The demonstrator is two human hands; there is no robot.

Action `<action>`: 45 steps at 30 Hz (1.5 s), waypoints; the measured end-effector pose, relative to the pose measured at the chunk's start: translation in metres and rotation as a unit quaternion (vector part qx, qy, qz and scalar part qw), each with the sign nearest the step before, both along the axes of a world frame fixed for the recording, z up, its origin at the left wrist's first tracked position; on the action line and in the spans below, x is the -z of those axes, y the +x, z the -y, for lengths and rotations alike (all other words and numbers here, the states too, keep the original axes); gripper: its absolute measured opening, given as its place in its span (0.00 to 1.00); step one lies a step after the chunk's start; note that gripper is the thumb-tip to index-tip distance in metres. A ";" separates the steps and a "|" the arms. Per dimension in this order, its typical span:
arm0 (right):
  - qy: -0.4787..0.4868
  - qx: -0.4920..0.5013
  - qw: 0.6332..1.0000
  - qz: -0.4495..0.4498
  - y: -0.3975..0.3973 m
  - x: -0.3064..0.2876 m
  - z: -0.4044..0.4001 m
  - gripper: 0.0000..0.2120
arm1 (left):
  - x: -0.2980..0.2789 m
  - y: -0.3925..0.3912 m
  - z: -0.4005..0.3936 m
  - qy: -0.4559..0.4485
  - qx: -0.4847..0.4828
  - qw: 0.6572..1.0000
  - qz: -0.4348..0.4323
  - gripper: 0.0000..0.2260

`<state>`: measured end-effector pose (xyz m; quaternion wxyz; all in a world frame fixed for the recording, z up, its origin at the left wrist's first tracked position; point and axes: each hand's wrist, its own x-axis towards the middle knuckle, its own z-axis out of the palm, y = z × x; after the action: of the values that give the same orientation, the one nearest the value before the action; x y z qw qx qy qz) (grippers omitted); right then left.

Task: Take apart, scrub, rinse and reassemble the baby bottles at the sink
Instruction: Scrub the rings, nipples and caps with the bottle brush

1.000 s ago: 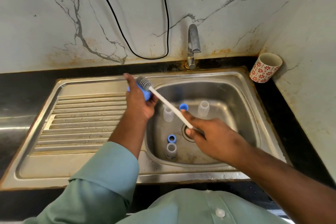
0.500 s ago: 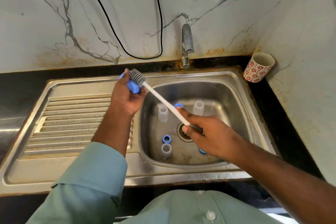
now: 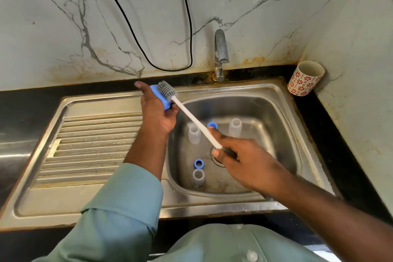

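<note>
Little has been moved since the earlier frame: the blue cap [image 3: 160, 100] is kept in the left hand [image 3: 156, 112] above the sink's [image 3: 265, 91] left rim, and the brush [image 3: 191, 114] is still laid against it, so the scrubbing of this part is judged to be under way. The cap is clasped by curled fingers, with the forefinger stretched out past it. The brush handle is pinched in the right hand [image 3: 240, 159] between thumb and fingers. Its long axis is run from about four o'clock to ten o'clock, with the grey bristles pointed to ten o'clock, onto the cap. Three bare bottles [image 3: 198, 177] and two blue rings [image 3: 198, 163] are left standing in the basin. A patterned cup [image 3: 305, 78] is set at two o'clock, beside the dry tap [image 3: 220, 55].
</note>
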<state>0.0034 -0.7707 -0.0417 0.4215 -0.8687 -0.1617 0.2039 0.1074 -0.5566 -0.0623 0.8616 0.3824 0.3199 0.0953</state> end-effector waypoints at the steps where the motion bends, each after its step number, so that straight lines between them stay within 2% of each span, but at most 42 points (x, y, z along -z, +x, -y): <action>1: 0.010 -0.003 1.000 -0.011 -0.001 -0.001 0.001 0.14 | 0.000 0.000 0.001 0.013 0.002 1.000 -0.011 0.32; 3: 0.010 0.022 1.000 0.013 0.012 0.002 -0.002 0.17 | 0.003 -0.001 0.011 0.028 0.013 0.999 -0.018 0.28; 7: -0.029 0.004 0.998 0.047 0.005 -0.008 0.000 0.22 | -0.006 -0.003 0.004 -0.121 0.004 0.991 0.053 0.17; 9: -0.042 -0.005 0.999 0.029 -0.008 -0.013 0.006 0.23 | -0.007 -0.006 -0.003 -0.119 0.015 0.990 0.072 0.14; 12: -0.001 0.037 0.998 0.051 0.006 -0.006 -0.001 0.22 | 0.002 -0.012 0.014 -0.096 0.048 0.992 0.064 0.09; 16: -0.008 0.007 0.999 0.033 -0.009 -0.006 0.005 0.23 | 0.003 -0.011 -0.001 -0.131 0.018 0.984 0.121 0.07; 18: 0.003 0.008 1.000 0.008 -0.013 -0.005 0.008 0.21 | 0.006 -0.015 0.000 -0.104 0.043 0.986 0.119 0.07; 20: -0.002 0.033 0.999 0.027 0.000 0.003 0.004 0.21 | 0.007 -0.019 0.012 -0.088 0.074 0.989 0.089 0.09; 23: -0.032 0.015 0.998 0.047 -0.003 0.000 0.003 0.23 | 0.002 -0.020 0.011 -0.056 0.062 0.995 0.057 0.14; 26: -0.029 0.005 0.999 0.040 -0.019 -0.004 0.009 0.24 | 0.004 -0.020 0.011 0.023 0.077 0.997 -0.006 0.21; 28: -0.021 0.031 0.999 0.039 -0.006 0.004 0.004 0.23 | 0.008 -0.021 0.022 0.013 0.098 0.995 -0.019 0.26; 29: -0.011 0.041 0.999 0.029 -0.002 0.005 0.001 0.23 | 0.010 -0.020 0.025 -0.032 0.096 0.995 -0.015 0.27; 31: -0.013 0.040 0.999 0.031 -0.004 0.006 0.002 0.23 | 0.005 -0.019 0.018 -0.122 0.066 0.990 0.019 0.22; 32: -0.019 0.036 0.998 0.037 -0.010 0.008 0.007 0.24 | 0.003 -0.018 0.011 -0.136 0.057 0.988 0.033 0.20; 37: -0.009 0.062 0.998 0.028 0.001 0.012 0.011 0.22 | 0.007 -0.024 0.024 -0.042 0.123 0.991 0.035 0.11; 39: -0.002 0.042 0.998 0.040 -0.002 0.012 0.009 0.22 | 0.006 -0.023 0.024 -0.040 0.087 0.995 0.033 0.09; 42: 0.011 0.015 0.999 0.040 -0.027 0.010 0.019 0.24 | 0.008 -0.019 0.008 -0.066 0.041 0.997 0.031 0.11; 45: -0.006 0.033 0.998 0.049 -0.017 0.012 0.009 0.23 | 0.017 -0.021 0.014 -0.057 0.061 0.996 0.028 0.15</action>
<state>-0.0141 -0.7796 -0.0538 0.4146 -0.8850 -0.1519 0.1479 0.0868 -0.5709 -0.0795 0.8948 0.3486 0.2766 0.0346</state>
